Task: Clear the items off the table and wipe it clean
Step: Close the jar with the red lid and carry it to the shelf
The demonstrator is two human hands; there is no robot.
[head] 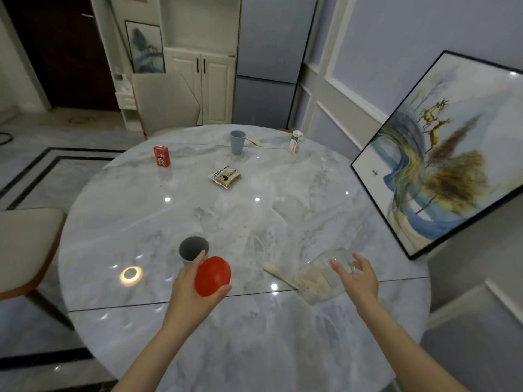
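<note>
The round marble counter (141, 222) carries a toppled clear jar (322, 278) of oats at its near right, which the right hand (358, 275) touches with relaxed fingers. The left hand (195, 290) grasps a red lid (212, 276) beside a grey cup (193, 249).

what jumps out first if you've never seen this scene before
The bright red lid held in the left hand near the table's front edge, beside a grey cup. To its right, a clear jar of oats lies tipped on the marble table, the right hand at it. A large framed painting leans against the wall on the right.
</note>
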